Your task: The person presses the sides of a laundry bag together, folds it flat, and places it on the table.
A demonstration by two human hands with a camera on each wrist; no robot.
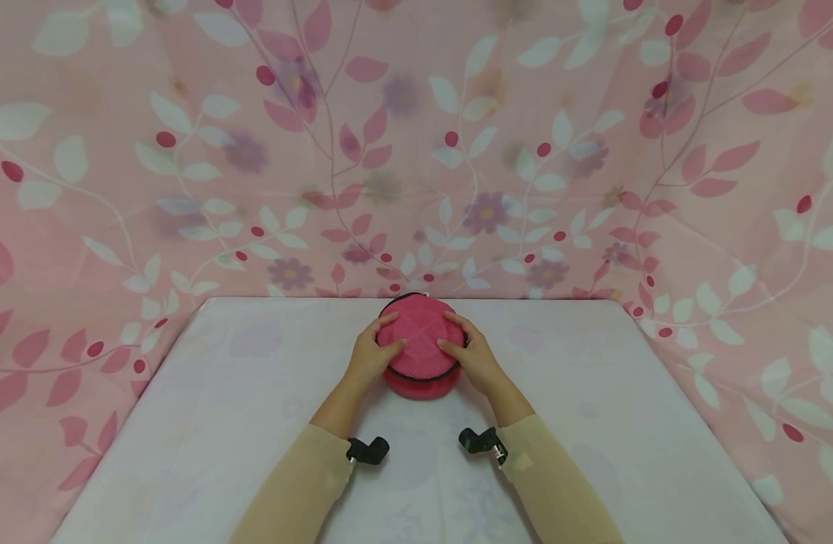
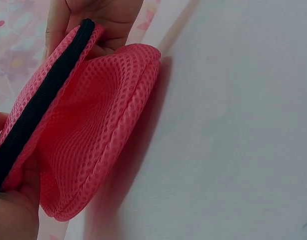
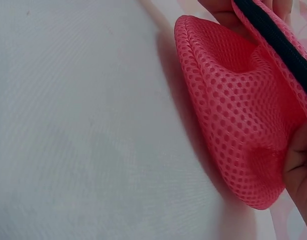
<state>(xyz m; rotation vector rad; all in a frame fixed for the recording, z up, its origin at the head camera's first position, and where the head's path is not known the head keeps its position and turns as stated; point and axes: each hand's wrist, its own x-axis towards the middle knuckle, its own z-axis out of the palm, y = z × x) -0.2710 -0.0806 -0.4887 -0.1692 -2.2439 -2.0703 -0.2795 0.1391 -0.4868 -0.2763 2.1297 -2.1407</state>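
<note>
the left arm point(image 1: 290, 491) slants from near left toward the far centre, and the right arm point(image 1: 562, 487) mirrors it from near right (each sleeve point(image 1: 317, 453) ends short of a bare wrist point(image 1: 335, 412)). the left hand point(image 1: 370, 353) and the right hand point(image 1: 479, 360) face each other in a two-handed grip, fingers point(image 1: 382, 321) curved at the far side, thumbs point(image 1: 394, 348) turned inward on the near side, tips apart.
</note>
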